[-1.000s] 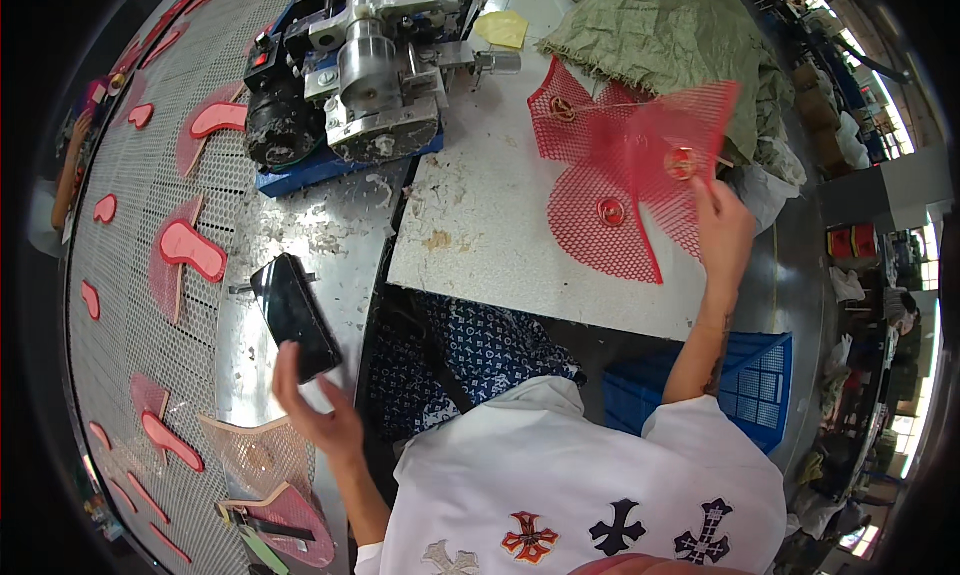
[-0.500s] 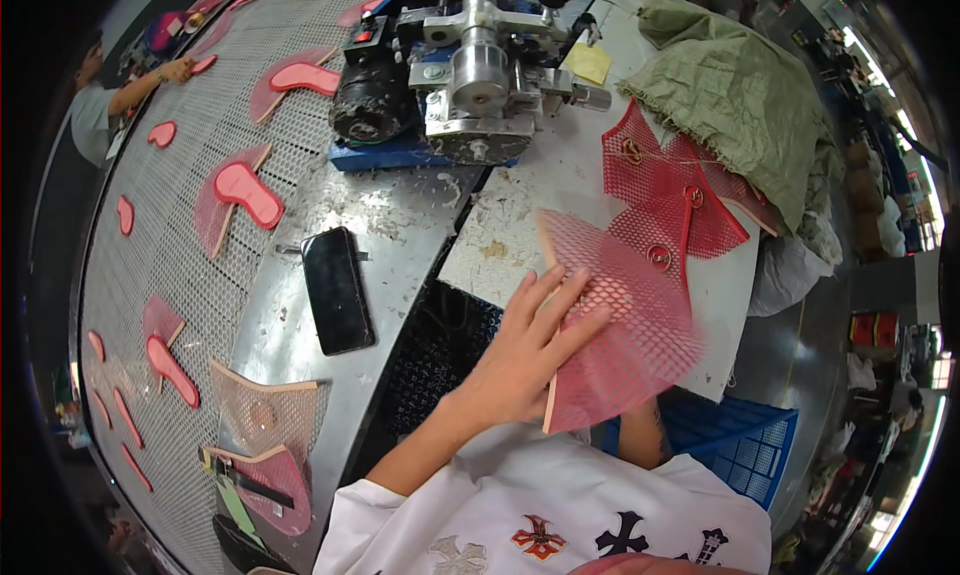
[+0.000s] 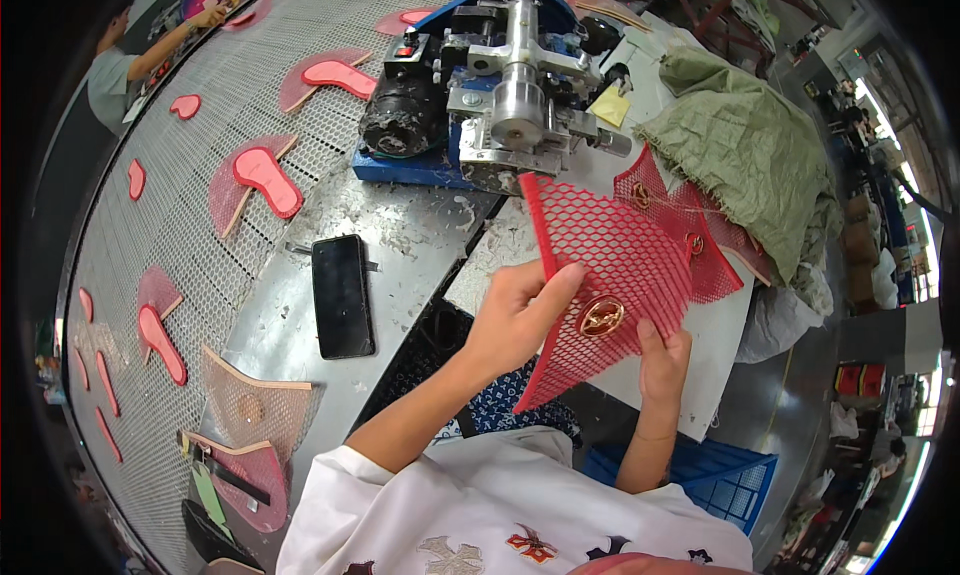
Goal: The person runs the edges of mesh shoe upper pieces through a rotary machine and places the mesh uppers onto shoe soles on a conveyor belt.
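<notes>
A red mesh shoe upper point(image 3: 625, 235) with a round gold ornament point(image 3: 602, 317) is held up in front of me, its straight red edge facing left. My left hand point(image 3: 522, 313) pinches that edge, thumb on the front face. At the lower right, my right hand point(image 3: 663, 363) grips the curved rim with its thumb in front; its other fingers are partly hidden. More red mesh uppers point(image 3: 712, 260) with gold ornaments lie behind it on the white tabletop point(image 3: 640, 383).
A metal machine on a blue base point(image 3: 410, 170) stands ahead. A black phone point(image 3: 342, 297) lies on the metal surface. Pink insoles point(image 3: 268, 182) and mesh pieces ride a mesh conveyor point(image 3: 190, 200) at left. A green sack point(image 3: 745, 150) sits at right, a blue crate point(image 3: 735, 485) below. Another person point(image 3: 120, 70) reaches over the conveyor.
The mesh piece in my hands was blurred, with its pale-edged side showing; now its red side and gold ornament show. My right hand has come into sight on its rim. The view has shifted slightly.
</notes>
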Tool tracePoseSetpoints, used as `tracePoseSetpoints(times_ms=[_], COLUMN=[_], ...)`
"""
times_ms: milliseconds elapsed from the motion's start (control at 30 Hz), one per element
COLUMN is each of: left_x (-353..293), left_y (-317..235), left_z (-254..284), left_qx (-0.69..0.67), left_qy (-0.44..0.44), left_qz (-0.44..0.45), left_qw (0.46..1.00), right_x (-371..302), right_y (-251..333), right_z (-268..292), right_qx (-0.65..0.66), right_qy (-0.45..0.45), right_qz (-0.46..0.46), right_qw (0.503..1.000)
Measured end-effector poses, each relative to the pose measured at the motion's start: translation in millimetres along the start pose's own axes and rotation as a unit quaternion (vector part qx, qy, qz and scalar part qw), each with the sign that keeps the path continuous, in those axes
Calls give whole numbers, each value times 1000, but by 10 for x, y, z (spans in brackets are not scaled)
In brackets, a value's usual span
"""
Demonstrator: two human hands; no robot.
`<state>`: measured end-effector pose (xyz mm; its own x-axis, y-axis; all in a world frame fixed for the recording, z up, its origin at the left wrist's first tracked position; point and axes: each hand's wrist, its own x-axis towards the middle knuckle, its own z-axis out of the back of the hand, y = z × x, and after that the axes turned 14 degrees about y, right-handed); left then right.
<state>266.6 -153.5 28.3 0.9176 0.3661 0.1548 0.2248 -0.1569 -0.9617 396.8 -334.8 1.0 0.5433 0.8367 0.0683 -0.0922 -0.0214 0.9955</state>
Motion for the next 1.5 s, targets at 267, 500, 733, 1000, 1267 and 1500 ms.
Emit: tracePoseSetpoints(times_ms=[267, 500, 733, 1000, 1267, 1500], left_x=[379, 283, -130, -458, -206, -155], left_y=[81, -46, 34, -17, 276, 338], left_z=[-33, 320, 517, 2, -401, -262], left_qx=[-133, -147, -110, -27, -183, -423], left_qy=[-2, -88, -170, -157, -53, -110], left_qz=[-3, -9, -40, 12, -35, -76], left_qw=[991, 985, 978, 987, 981, 896], right_x=[144, 588, 1128, 1102, 1112, 915], right_y=[103, 456, 596, 600, 717, 599], right_z=[-47, -144, -549, -282, -76, -503], right_qx=[161, -54, -30, -257, -7, -50], right_qy=[-84, 38, 109, 204, 84, 147], right_qz=[101, 6, 17, -32, 121, 112], right_qw=[978, 998, 993, 944, 989, 981])
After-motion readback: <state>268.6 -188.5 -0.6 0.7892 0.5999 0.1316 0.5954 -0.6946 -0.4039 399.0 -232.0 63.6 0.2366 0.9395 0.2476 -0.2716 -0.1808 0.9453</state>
